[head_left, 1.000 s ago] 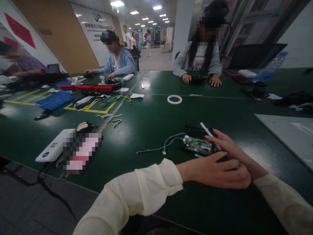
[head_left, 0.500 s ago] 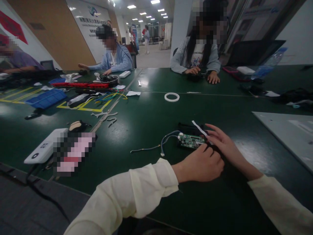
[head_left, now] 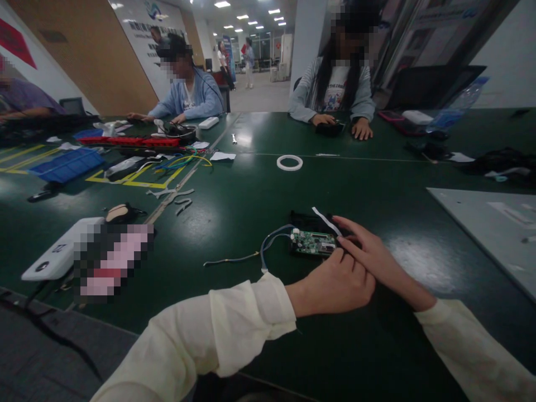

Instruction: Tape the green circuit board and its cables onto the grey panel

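Observation:
A green circuit board (head_left: pixel 313 242) lies in a black housing on the table, with grey-blue wires (head_left: pixel 263 245) running out from its left end. A white flat ribbon cable (head_left: pixel 325 220) slants across its far side. My right hand (head_left: pixel 377 259) holds the board's right end, thumb and index finger on either side near the ribbon's lower end. My left hand (head_left: pixel 335 283) is closed at the near right corner of the board, its fingers curled in. What its fingertips pinch is hidden behind the knuckles.
Left of my arm lie a white power bank (head_left: pixel 61 251) and a blurred pink object (head_left: pixel 121 259). Beyond the board is a white tape ring (head_left: pixel 290 162). A grey panel (head_left: pixel 486 229) lies right. A blue tray (head_left: pixel 67 166) stands far left; a co-worker (head_left: pixel 335 95) sits opposite.
The whole view has shifted slightly, so things stand a little further left. Both hands stay at the board's right end, with only small finger movement.

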